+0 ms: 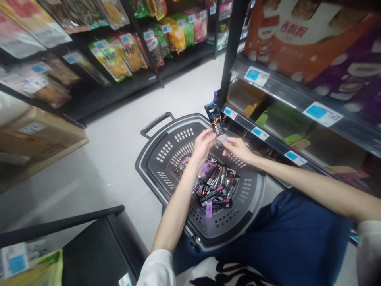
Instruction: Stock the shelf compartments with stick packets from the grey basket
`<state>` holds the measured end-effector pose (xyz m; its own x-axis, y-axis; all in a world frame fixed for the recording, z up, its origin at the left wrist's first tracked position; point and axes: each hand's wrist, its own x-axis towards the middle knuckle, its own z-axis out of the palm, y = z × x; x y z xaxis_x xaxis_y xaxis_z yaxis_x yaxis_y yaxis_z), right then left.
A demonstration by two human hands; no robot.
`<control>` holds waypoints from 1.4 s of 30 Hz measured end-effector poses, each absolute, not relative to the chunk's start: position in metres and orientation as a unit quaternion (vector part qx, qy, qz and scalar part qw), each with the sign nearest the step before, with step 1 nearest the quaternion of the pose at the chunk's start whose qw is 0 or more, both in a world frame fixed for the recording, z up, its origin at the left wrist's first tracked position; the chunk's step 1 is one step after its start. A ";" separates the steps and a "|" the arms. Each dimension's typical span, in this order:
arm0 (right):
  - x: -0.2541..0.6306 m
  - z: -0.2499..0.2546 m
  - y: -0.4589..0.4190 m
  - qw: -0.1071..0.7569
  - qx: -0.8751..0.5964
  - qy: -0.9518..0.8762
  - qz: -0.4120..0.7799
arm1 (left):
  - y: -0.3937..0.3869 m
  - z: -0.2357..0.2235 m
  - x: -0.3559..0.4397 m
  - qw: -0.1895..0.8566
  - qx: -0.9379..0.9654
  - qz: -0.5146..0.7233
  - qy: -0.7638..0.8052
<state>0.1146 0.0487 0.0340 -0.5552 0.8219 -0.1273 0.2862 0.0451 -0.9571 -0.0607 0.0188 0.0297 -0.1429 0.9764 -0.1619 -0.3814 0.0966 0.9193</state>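
My left hand (203,143) and my right hand (236,148) meet above a grey shopping basket (166,135) on the floor. Both pinch the lower end of one narrow black snack packet (214,119) with blue and orange print, held upright between them. A small blue and white tag shows at the packet's lower end by my right fingers. In the basket's bottom lies a pile of several similar black and purple packets (214,182). My knee in blue trousers (285,234) is beside the basket.
A dark shelf unit (297,103) with blue price tags and low boxes stands on the right. Across the pale floor aisle (119,135), more shelves hold bagged snacks (119,51). A cardboard box (41,139) sits at left, a black shelf edge (89,238) near me.
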 end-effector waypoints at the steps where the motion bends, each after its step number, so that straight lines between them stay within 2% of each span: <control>1: 0.117 0.035 0.051 0.217 -0.410 -0.704 0.538 | 0.019 0.027 -0.059 0.577 0.305 0.597 0.468; 4: 0.122 0.040 0.052 0.148 -0.408 -0.761 0.482 | 0.019 0.023 -0.058 0.573 0.273 0.604 0.483; 6: 0.122 0.042 0.051 0.137 -0.398 -0.771 0.478 | 0.020 0.022 -0.060 0.568 0.265 0.602 0.495; 14: 0.119 0.032 0.061 0.244 -0.380 -0.634 0.628 | 0.019 0.026 -0.061 0.572 0.291 0.565 0.519; 26: 0.125 0.037 0.064 0.218 -0.359 -0.624 0.659 | 0.017 0.025 -0.059 0.538 0.350 0.554 0.530; 42: 0.127 0.042 0.069 0.225 -0.367 -0.554 0.713 | 0.019 0.029 -0.061 0.573 0.297 0.569 0.510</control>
